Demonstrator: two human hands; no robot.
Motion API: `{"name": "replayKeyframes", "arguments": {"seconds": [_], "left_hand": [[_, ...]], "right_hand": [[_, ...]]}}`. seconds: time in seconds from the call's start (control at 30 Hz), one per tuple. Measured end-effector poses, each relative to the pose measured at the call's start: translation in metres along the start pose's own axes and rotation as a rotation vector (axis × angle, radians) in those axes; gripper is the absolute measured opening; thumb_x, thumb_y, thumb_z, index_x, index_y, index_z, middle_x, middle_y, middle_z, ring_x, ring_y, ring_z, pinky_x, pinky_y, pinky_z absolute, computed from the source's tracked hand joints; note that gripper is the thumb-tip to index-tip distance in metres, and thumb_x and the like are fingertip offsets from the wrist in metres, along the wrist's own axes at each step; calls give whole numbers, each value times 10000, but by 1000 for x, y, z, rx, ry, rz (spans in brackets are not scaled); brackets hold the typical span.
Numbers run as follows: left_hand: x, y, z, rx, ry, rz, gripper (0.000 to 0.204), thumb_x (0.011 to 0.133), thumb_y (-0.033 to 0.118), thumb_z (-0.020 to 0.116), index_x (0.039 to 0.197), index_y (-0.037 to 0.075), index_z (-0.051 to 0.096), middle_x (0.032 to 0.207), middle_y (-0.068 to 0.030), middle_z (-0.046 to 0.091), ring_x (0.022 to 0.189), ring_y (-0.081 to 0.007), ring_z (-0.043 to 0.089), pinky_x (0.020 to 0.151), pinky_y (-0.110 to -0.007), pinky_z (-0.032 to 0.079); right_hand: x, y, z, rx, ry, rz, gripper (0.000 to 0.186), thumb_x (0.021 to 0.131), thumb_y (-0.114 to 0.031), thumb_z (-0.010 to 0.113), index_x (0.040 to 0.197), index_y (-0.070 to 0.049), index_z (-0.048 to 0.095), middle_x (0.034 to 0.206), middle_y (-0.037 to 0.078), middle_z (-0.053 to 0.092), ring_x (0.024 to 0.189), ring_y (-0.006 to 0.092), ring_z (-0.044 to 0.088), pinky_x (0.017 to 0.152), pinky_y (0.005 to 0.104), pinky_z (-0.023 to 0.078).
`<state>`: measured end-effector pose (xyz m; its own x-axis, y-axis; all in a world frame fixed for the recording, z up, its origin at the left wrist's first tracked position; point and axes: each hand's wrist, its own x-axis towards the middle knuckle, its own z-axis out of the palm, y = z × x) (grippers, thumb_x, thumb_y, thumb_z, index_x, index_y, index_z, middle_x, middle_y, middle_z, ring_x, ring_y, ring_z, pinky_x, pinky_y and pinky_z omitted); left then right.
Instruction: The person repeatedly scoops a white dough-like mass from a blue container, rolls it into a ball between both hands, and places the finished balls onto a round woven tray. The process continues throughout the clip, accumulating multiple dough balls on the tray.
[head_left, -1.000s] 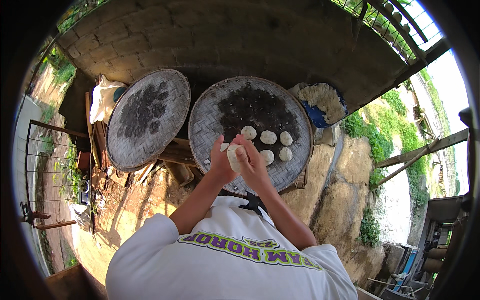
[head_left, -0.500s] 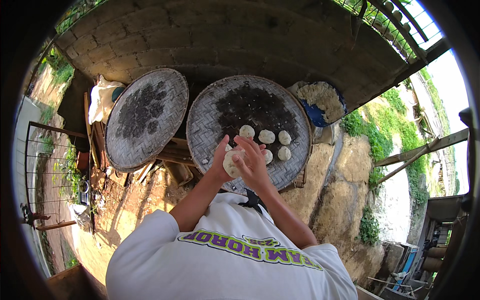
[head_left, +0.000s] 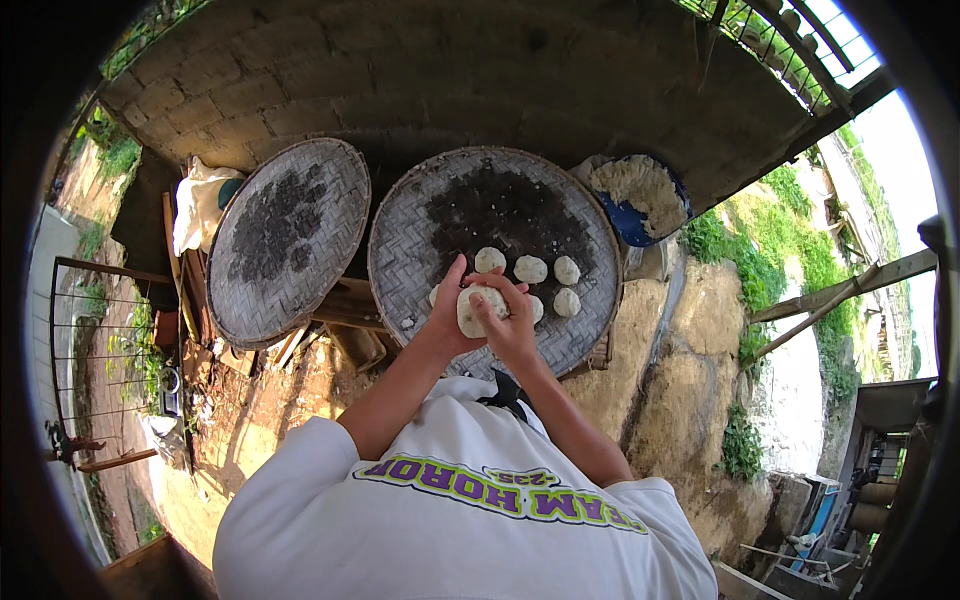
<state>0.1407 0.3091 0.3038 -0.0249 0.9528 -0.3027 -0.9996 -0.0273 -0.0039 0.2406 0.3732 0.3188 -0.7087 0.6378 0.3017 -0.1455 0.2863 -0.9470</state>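
Between my palms sits a whitish, rough-surfaced dough ball (head_left: 467, 319). My left hand (head_left: 447, 322) cups it from the left and below. My right hand (head_left: 513, 328) wraps over its right side, with the thumb lying across it. Both hands are over the near part of a round woven bamboo tray (head_left: 403, 230), whose middle is darkened. Several similar balls rest there beyond and to the right of my hands, among them one dough ball (head_left: 530, 268). Others are partly hidden behind my fingers.
A second round woven tray (head_left: 343, 215) leans at the left. Past the main tray's right edge is a blue basin (head_left: 627, 226) holding a crumbly white mass (head_left: 640, 190). A block wall (head_left: 420, 95) stands behind. Wood pieces (head_left: 350, 305) lie below the trays.
The ball has turned within my hands and moved slightly up and right. My fingers have closed more tightly around it. The balls on the tray stay in place.
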Motion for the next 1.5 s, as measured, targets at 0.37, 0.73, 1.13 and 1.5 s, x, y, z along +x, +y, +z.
{"name": "replayKeyframes", "arguments": {"seconds": [0.37,0.73,1.13,1.5], "left_hand": [[3,28,-3,122,-36,25,711,1034,645,310,1444,101,513,1468,-177,541,1377,-348,503,1180,-518,379],[-60,53,-117,260,579,262,482,1008,470,482,1282,76,534,1287,-132,595,1218,-304,577,1038,-502,441],[-226,84,-241,15,1012,581,467,1011,386,486,1370,87,487,1308,-83,573,1173,-243,584,903,-399,494],[-311,0,-272,-110,1257,539,620,1026,439,424,1557,128,351,1532,-68,483,1373,-269,510,1034,-442,434]], "right_hand": [[7,-13,2,-321,-14,-97,522,971,-328,725,1364,-23,569,1260,125,654,1191,288,632,1060,435,476],[-12,77,1,1052,419,1115,474,981,-393,673,1291,-61,535,1218,156,622,1059,341,644,925,453,565],[81,206,45,-221,-42,825,645,858,-363,806,1398,-97,574,1191,139,615,1065,294,644,896,435,538],[68,246,70,-993,-594,290,753,984,-369,663,1619,-175,308,1669,197,214,1556,410,183,1223,561,295]]}}
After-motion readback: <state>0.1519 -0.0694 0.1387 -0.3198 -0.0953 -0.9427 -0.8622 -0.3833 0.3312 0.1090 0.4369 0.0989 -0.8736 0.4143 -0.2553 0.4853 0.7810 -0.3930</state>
